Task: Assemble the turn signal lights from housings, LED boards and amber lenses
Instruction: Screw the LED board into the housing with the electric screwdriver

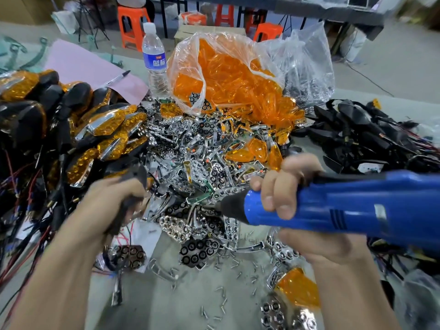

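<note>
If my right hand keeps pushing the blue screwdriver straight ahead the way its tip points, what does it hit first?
Probably the black housing gripped in the left hand. The right hand aims the blue screwdriver leftward, its tip over the chrome reflector pile; depth is blurred, so it may touch those first.

Only readable thing on my counter rn is the water bottle [154, 58]: blue label w/ two big white Chinese chars, look like 函标 but too blurry to be sure tbh. Small red mark above them, can't read it. Nothing else has any txt, brand or nr I can make out.
</note>
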The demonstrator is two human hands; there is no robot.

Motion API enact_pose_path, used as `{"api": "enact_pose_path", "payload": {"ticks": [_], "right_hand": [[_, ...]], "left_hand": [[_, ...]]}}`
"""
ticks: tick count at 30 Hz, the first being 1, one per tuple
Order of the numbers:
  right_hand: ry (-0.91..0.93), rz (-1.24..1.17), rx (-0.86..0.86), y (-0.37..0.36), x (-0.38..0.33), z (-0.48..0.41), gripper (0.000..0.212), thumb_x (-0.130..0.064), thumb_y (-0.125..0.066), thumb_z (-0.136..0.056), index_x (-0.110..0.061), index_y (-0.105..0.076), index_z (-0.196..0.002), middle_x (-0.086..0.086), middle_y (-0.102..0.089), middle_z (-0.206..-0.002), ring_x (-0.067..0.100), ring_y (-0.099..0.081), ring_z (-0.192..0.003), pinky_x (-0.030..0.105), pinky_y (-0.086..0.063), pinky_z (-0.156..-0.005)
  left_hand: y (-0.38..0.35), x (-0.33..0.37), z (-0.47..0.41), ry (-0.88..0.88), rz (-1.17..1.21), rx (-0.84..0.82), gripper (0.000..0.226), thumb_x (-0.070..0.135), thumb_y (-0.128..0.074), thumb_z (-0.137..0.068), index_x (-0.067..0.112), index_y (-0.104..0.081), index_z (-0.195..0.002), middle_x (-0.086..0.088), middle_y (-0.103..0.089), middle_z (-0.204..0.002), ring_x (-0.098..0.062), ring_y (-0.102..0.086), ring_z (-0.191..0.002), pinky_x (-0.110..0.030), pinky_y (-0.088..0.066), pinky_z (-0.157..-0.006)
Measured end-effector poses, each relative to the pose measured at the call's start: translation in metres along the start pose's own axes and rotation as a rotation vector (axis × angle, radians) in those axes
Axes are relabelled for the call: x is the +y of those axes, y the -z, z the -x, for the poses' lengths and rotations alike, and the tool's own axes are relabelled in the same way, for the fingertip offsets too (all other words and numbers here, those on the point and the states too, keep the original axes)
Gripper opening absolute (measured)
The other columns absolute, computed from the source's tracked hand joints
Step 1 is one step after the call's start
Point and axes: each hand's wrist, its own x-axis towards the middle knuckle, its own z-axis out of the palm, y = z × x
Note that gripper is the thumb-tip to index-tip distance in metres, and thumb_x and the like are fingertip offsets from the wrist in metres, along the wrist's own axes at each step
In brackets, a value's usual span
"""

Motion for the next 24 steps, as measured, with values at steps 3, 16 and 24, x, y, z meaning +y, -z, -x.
{"api": "enact_pose_path", "payload": {"ticks": [3, 16, 24], "right_hand": [[-0.208, -0.024, 0.259, -0.006, -0.008, 0.002, 0.076, 0.012, -0.069, -0.058, -0.017, -0.065, -0.128, 0.000, -0.064, -0.083, 0.018, -0.061, -0.083, 0.033, -0.051, -0.081], [-0.896, 0.823, 0.766, -0.020, 0.038, 0.014, 0.039, -0.050, -0.073, -0.072, -0.036, -0.050, -0.100, 0.001, -0.070, -0.080, 0.026, -0.072, -0.067, 0.044, -0.058, -0.064], [-1.028, 1.383, 0.741, -0.005, 0.061, 0.020, 0.078, -0.063, -0.072, -0.080, -0.037, -0.032, -0.142, -0.016, -0.043, -0.069, 0.021, -0.049, -0.060, 0.035, -0.035, -0.065]], "left_hand": [[-0.003, 0.011, 0.002, -0.117, 0.403, -0.177, 0.038, 0.023, -0.065, -0.070, 0.004, -0.066, -0.103, -0.014, -0.075, -0.082, -0.021, -0.074, -0.070, -0.031, -0.062, -0.056], [-0.009, 0.019, 0.000, -0.642, -0.729, 0.600, 0.033, 0.038, -0.040, -0.100, 0.024, -0.058, -0.124, -0.011, -0.068, -0.097, -0.039, -0.060, -0.084, -0.048, -0.042, -0.074], [0.016, -0.011, -0.059, -0.623, -1.079, 0.486, 0.059, 0.024, -0.075, -0.092, 0.016, -0.054, -0.146, -0.016, -0.056, -0.140, -0.039, -0.047, -0.129, -0.054, -0.037, -0.111]]}}
